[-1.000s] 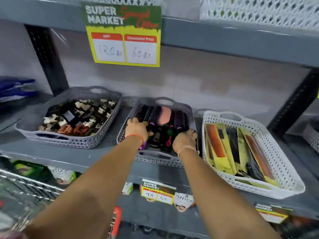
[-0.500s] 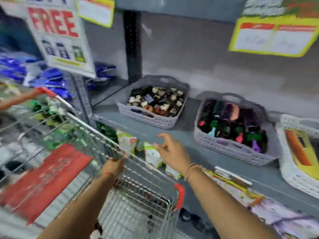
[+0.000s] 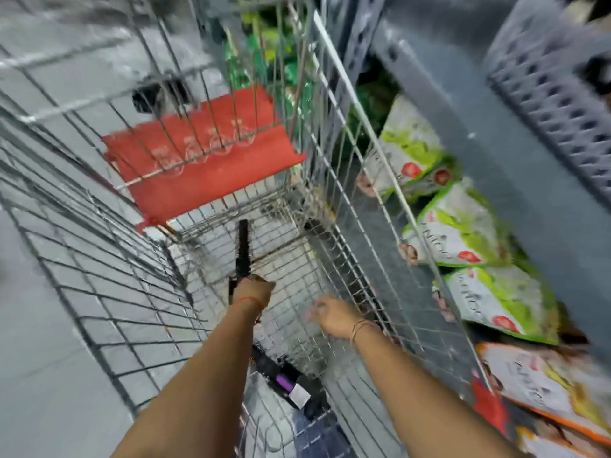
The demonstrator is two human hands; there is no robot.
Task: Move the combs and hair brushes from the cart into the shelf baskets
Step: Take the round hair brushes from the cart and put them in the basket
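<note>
I look down into the wire cart (image 3: 357, 206). My left hand (image 3: 252, 289) is deep inside it, closed around the handle of a black round hair brush (image 3: 243, 249) that points away from me. My right hand (image 3: 332, 315) hovers to its right above the cart floor, fingers loosely spread and holding nothing. Another brush with a purple band (image 3: 287, 383) lies on the cart floor under my left forearm. A corner of a grey shelf basket (image 3: 545, 94) shows at the upper right. The view is blurred.
The cart's red child-seat flap (image 3: 198, 160) stands at its far end. The grey shelf edge (image 3: 479, 153) runs along the right. Green and white packets (image 3: 463, 226) lie on the lower shelf beside the cart, with orange-edged packs (image 3: 542, 391) nearer me.
My view swung from the shelf baskets down into the cart. Both hands left the basket and dropped into the cart. My left hand closed on the black brush.
</note>
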